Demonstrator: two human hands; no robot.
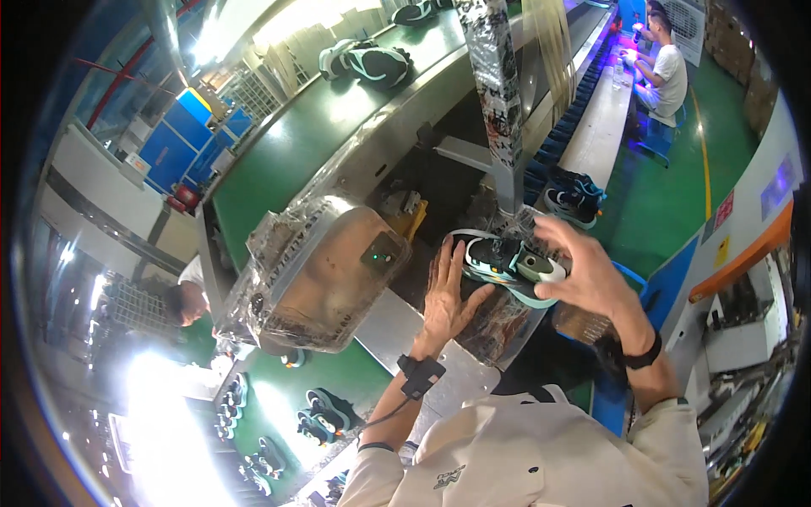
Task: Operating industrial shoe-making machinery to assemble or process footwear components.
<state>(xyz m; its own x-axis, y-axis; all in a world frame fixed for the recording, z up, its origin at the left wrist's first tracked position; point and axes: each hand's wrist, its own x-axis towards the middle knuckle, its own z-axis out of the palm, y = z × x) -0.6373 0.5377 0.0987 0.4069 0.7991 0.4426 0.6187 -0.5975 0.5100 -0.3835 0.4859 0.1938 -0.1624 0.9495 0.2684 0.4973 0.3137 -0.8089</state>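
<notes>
A black, green and white sneaker [503,260] lies on its sole on a plastic-wrapped stand in front of me, its length running left to right. My left hand [448,297] rests against the shoe's left end with fingers stretched and thumb apart. Around the right end curves my right hand [587,269], thumb close to the pale tip and fingers spread above it. Both hands are open; whether the right fingertips touch the shoe I cannot tell. A plastic-wrapped machine head [325,279] stands left of my left hand. Behind the shoe rises a wrapped post [494,93].
A green conveyor belt [296,156] carrying sneakers [380,66] runs across the far left. Dark sneakers [574,196] sit beyond my right hand by a roller track. More shoes [325,414] lie at lower left. A seated person [667,76] works at the far right; another person [190,300] is left.
</notes>
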